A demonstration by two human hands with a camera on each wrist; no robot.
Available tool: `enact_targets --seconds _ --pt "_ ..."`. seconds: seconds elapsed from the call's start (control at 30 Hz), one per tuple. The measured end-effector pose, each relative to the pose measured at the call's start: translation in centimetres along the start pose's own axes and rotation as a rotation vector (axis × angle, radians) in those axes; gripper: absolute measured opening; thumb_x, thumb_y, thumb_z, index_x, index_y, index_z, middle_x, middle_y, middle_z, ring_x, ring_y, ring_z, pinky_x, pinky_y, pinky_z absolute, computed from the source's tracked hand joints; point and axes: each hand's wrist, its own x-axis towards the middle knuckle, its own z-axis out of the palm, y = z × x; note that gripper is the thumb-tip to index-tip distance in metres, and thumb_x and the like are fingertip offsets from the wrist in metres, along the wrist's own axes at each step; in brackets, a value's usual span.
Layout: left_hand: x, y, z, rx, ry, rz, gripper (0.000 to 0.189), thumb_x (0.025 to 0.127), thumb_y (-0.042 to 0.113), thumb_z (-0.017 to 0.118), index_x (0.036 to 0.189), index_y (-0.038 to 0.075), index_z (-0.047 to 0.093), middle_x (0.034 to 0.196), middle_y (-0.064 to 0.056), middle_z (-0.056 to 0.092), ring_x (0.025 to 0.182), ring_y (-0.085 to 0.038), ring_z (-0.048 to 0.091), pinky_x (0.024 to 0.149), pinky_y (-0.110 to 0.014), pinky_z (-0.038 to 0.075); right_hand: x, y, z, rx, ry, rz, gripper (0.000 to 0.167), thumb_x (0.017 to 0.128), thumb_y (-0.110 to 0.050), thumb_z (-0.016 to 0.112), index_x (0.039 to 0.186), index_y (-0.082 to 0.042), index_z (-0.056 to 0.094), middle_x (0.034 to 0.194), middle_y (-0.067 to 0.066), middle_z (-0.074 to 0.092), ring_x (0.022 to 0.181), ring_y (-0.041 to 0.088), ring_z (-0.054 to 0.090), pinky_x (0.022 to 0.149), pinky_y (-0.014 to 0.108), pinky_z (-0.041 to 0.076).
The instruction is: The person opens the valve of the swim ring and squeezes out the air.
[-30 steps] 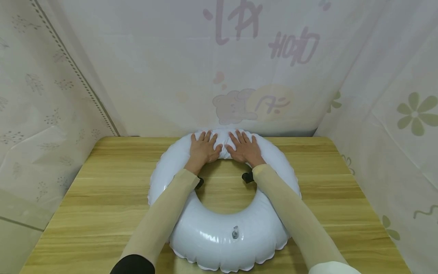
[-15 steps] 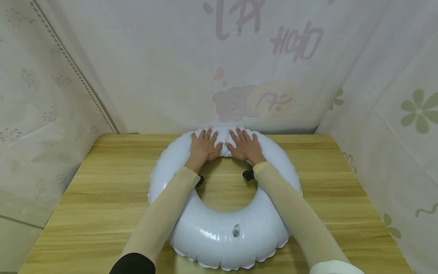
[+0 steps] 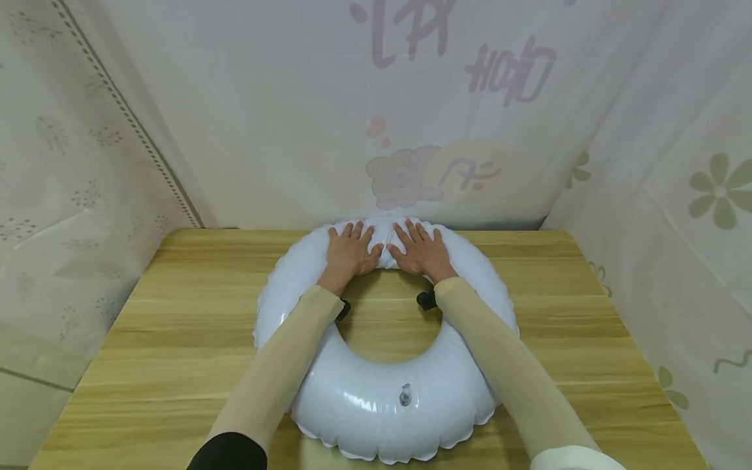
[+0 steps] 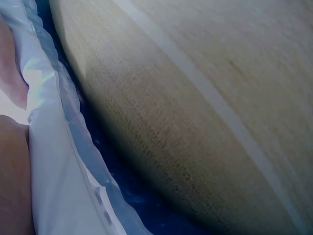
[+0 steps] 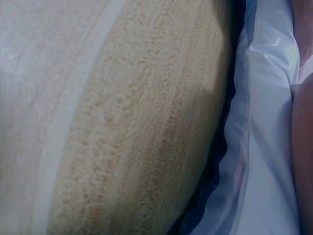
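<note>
Apparently pressing left hand [image 3: 349, 255] and right hand [image 3: 423, 253], with spread, ungrasping fingers [image 3: 367, 235], onto the inflated swim ring [image 3: 376, 401], likely for even pressure.

You have room on the wooden tabletop [image 3: 176, 326] either side of the white inflatable ring [image 3: 384, 414] and down its hole [image 3: 384, 333], where 2 black pieces [image 3: 426, 300] jut in. Your left hand [image 3: 352, 253] and right hand [image 3: 423, 253] occupy its far part, sleeves [image 3: 273, 365] crossing its sides; a printed curtain [image 3: 282, 130] bars the way behind.
</note>
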Motion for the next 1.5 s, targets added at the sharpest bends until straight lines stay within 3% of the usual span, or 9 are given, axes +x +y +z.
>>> enact_targets --seconds 0.9,1.17,1.33,1.5 --pt "-0.1 0.1 0.1 0.009 0.008 0.006 0.063 0.109 0.054 0.023 0.164 0.023 0.028 0.172 -0.007 0.024 0.158 -0.031 0.023 0.125 -0.065 0.014 -0.4 -0.1 -0.1 -0.017 0.0 -0.009 0.069 0.107 -0.063 0.017 0.166 -0.031 0.005 0.175 0.003 0.003 0.162 0.029 0.009 0.128 0.062 0.004" --pt "0.1 -0.1 0.7 -0.017 -0.003 0.019 0.065 0.108 0.056 0.022 0.165 0.024 0.023 0.173 -0.007 0.02 0.16 -0.031 0.019 0.126 -0.065 0.012 -0.5 0.4 0.1 0.045 -0.019 -0.031 0.07 0.107 -0.063 0.017 0.167 -0.028 0.005 0.175 0.006 0.002 0.162 0.031 0.008 0.128 0.064 0.003" --pt "0.5 -0.9 0.8 -0.108 0.01 0.027 0.068 0.108 0.057 0.019 0.166 0.022 0.016 0.174 -0.007 0.013 0.161 -0.031 0.013 0.126 -0.066 0.006 0.5 1.3 0.4 0.162 -0.012 -0.045 0.072 0.105 -0.066 0.016 0.166 -0.032 0.0 0.175 0.002 -0.003 0.162 0.03 0.004 0.127 0.064 -0.002" --pt "0.6 -1.8 0.4 -0.274 0.018 0.048 0.071 0.108 0.058 0.024 0.166 0.017 0.016 0.173 -0.012 0.015 0.161 -0.036 0.013 0.125 -0.069 0.004 0.7 2.3 -0.5 0.479 -0.015 -0.085 0.075 0.104 -0.065 0.034 0.166 -0.029 0.012 0.175 0.003 0.006 0.162 0.031 0.006 0.127 0.064 0.002"
